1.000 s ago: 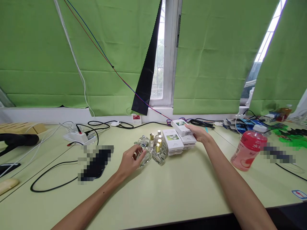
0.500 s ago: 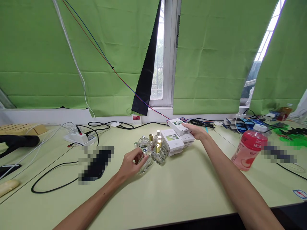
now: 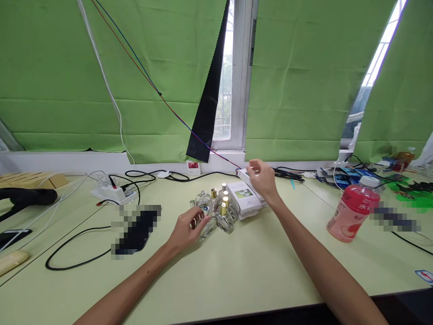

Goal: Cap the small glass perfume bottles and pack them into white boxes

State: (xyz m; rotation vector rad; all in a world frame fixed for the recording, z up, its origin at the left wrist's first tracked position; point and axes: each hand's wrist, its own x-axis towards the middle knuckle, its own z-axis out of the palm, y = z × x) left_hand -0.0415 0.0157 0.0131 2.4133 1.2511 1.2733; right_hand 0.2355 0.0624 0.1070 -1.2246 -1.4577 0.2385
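My left hand (image 3: pixel 190 228) is closed with its fingertips around the neck of a clear glass perfume bottle (image 3: pixel 208 229), which sits at the near left of a cluster. Beside it stand several more perfume bottles (image 3: pixel 225 221) with gold or silver caps. White boxes (image 3: pixel 245 204) with a green and white picture lie right against the cluster. My right hand (image 3: pixel 263 179) hovers over the top box (image 3: pixel 242 174), hiding most of it. Its fingers are bent and apart, with nothing visible in them; whether they touch the box I cannot tell.
A pink drink bottle (image 3: pixel 353 210) stands at the right. To the left are a blurred black phone (image 3: pixel 138 230), a cable loop and a white power strip (image 3: pixel 113 194). Cables, a small picture box (image 3: pixel 193 168) and blue packets (image 3: pixel 345 176) lie along the back under green blinds.
My right hand has let go of the top white box and moved left and up over it. My left hand stays on the same bottle.
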